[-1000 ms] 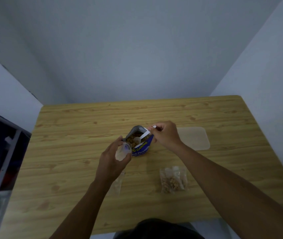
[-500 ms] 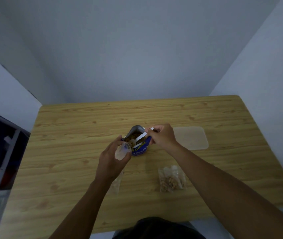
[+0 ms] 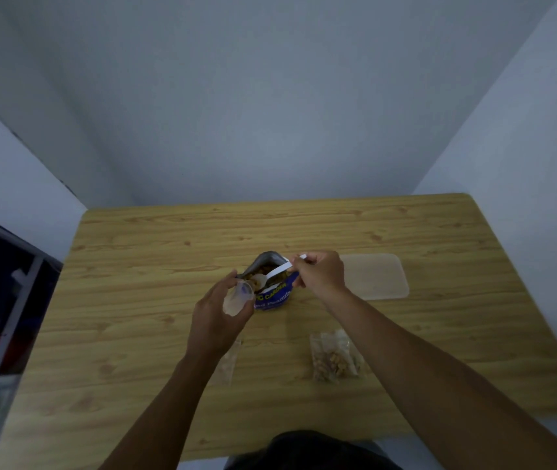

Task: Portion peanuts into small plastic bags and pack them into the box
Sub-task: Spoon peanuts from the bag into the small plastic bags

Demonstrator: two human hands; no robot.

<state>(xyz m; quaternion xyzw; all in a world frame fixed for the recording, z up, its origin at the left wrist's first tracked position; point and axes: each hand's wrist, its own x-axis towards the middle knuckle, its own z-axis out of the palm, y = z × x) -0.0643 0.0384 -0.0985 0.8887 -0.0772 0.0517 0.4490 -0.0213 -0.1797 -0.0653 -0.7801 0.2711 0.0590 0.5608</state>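
Far strip and left side of surface (image 3: 141, 334) lay open. Peanut pouch (image 3: 272, 296) stood mid-surface, mouth crowded by left hand (image 3: 216, 320) gripping small bag (image 3: 238, 296), right hand (image 3: 321, 273) gripping spoon (image 3: 275, 271). Flat translucent lid (image 3: 375, 276) lay right, filled bag (image 3: 334, 357) near-right.

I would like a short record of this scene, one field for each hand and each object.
Source: blue foil peanut pouch, upright, open
Left hand: holds small clear plastic bag open beside it
Right hand: pinches white plastic spoon, bowl at pouch mouth
Done: clear plastic bag of peanuts, on wooden table
Far right: translucent rectangular plastic lid or box
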